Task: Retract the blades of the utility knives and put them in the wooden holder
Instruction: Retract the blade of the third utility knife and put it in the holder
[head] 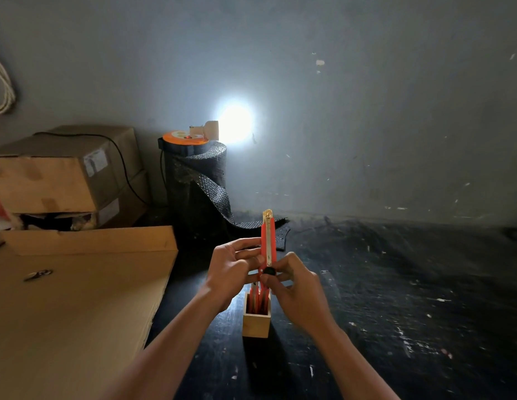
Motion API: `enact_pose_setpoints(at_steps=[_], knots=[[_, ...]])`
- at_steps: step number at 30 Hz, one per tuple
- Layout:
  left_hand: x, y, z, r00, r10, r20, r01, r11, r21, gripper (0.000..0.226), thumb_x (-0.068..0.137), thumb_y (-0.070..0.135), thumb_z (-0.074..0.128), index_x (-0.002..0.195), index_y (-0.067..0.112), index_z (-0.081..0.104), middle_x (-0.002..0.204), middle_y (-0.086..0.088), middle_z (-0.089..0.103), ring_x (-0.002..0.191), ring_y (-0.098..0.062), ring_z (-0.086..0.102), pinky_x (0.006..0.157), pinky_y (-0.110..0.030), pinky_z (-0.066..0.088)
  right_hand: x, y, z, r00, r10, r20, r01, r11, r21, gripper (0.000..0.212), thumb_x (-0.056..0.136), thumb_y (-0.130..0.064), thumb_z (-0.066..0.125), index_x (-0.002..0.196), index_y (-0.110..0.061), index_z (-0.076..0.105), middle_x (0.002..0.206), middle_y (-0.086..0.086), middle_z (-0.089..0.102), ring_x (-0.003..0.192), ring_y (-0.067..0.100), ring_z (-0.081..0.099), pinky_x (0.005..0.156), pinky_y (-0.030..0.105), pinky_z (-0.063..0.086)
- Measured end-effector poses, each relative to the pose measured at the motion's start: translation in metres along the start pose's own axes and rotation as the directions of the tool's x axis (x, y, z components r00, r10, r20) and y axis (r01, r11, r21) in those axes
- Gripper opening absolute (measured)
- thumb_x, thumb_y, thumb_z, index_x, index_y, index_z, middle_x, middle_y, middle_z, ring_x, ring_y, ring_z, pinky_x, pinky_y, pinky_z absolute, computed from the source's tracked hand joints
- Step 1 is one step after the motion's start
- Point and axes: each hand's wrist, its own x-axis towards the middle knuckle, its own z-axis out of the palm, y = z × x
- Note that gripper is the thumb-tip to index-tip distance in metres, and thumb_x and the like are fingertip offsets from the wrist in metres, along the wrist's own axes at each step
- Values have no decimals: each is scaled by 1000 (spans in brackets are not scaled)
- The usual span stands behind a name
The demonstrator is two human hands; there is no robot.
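I hold a red utility knife (pixel 268 241) upright in front of me, its metal tip pointing up. My left hand (pixel 232 269) grips its body from the left. My right hand (pixel 297 290) grips the lower end, thumb on the black slider knob. Just below the hands, a square wooden holder (pixel 256 323) stands on the dark table with several red knives standing in it. Whether any blade sticks out of the tip, I cannot tell.
A flat cardboard sheet (pixel 78 298) covers the table's left side, with stacked cardboard boxes (pixel 64 174) behind it. A black roll of mesh (pixel 198 186) with a bright lamp (pixel 211 129) on top stands against the wall. Dark scratched tabletop (pixel 395 284) stretches to the right.
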Motion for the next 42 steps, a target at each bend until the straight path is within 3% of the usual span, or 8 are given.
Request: enact_pose_setpoints(at_steps=[6, 14, 18, 23, 31, 34, 39, 42], knots=[[3, -11, -2, 1000, -16, 3, 16, 1000, -19, 37, 90, -15, 63, 104, 17, 77, 92, -6, 84, 82, -23, 82, 62, -31, 64, -5, 7, 4, 999, -6, 43, 4, 999, 36, 39, 90, -28, 73, 117, -44, 49, 97, -32, 65, 90, -8, 67, 72, 16, 56], [19, -22, -9, 1000, -11, -8, 11, 1000, -6, 35, 90, -12, 66, 112, 14, 76, 97, -8, 84, 88, -27, 82, 70, -37, 66, 7, 20, 9, 994, -41, 104, 42, 999, -7, 31, 93, -16, 69, 109, -42, 60, 89, -46, 63, 91, -12, 65, 68, 10, 54], [24, -30, -12, 1000, -20, 6, 21, 1000, -8, 35, 90, -13, 66, 110, 14, 77, 96, -9, 84, 87, -26, 82, 68, -37, 66, 13, 25, 12, 995, -2, 104, -4, 998, 57, 26, 94, -21, 68, 114, -35, 60, 93, -30, 69, 88, -9, 68, 68, 13, 56], [32, -55, -17, 996, -70, 58, 70, 998, 1, 37, 91, -19, 59, 113, 6, 75, 98, -17, 82, 87, -29, 81, 70, -40, 67, 33, 37, 13, 993, 98, 65, -108, 979, 173, 50, 90, -48, 68, 134, -35, 48, 107, -5, 75, 92, 8, 73, 75, 35, 63], [62, -114, -19, 991, -129, -24, 131, 985, 111, 31, 86, -9, 72, 114, 2, 75, 100, -16, 82, 94, -35, 80, 80, -45, 65, 67, 75, 29, 974, 210, 84, -221, 962, 163, 14, 86, -29, 76, 98, -25, 69, 83, -2, 76, 77, 14, 75, 72, 49, 63], [76, -137, -26, 985, -138, -102, 161, 951, 264, 28, 85, -4, 76, 112, 6, 76, 96, -5, 81, 94, -22, 79, 76, -31, 65, 73, 97, 44, 965, 253, 73, -261, 956, 133, 12, 87, -26, 75, 94, -23, 67, 83, -2, 74, 76, 14, 74, 73, 45, 63], [84, -179, -36, 962, -206, -181, 269, 836, 478, 45, 83, 11, 84, 127, 9, 71, 121, -9, 76, 111, -22, 73, 100, -40, 59, 75, 129, 66, 953, 291, 84, -295, 955, 34, 12, 91, -24, 72, 98, -17, 65, 87, -4, 72, 77, 5, 69, 64, 19, 54], [85, -197, -34, 944, -257, -205, 327, 793, 514, 58, 84, 17, 83, 138, 11, 63, 136, -10, 69, 120, -24, 68, 107, -42, 53, 72, 148, 79, 942, 316, 116, -316, 949, -17, 13, 91, -26, 71, 99, -18, 65, 89, -5, 72, 80, 8, 70, 67, 23, 56]])
